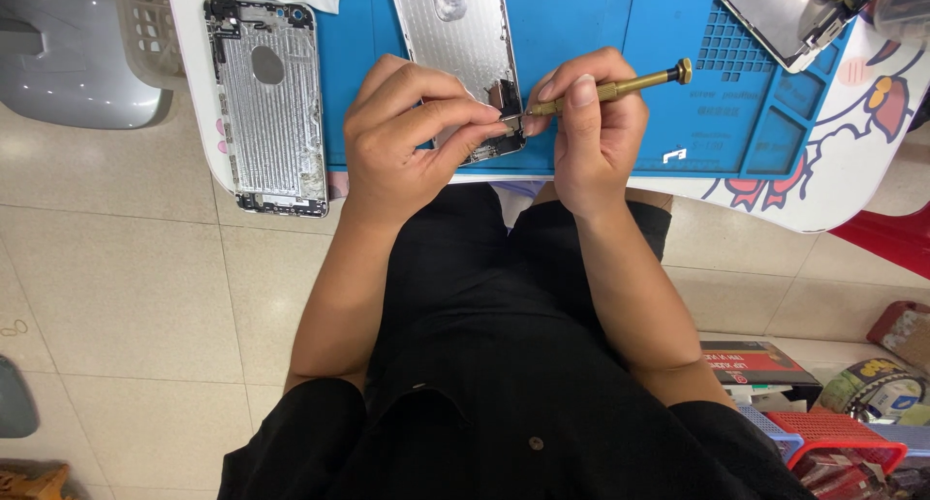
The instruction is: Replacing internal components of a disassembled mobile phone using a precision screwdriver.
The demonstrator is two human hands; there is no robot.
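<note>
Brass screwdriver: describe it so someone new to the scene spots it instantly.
Start at the blue work mat on the white table. At its near edge, two hands meet over a silver phone housing. The brass screwdriver is the slim gold rod in the right hand, unlike the flat silver parts around it.

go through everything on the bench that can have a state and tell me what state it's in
Left hand: fingers pinched at the lower end of the middle phone housing.
Right hand: gripping the brass screwdriver.
Brass screwdriver: held, tip meeting the left fingers.
Middle phone housing: opened, inside facing up, on the blue mat.
Left phone housing: opened, untouched, on the white table.
</note>
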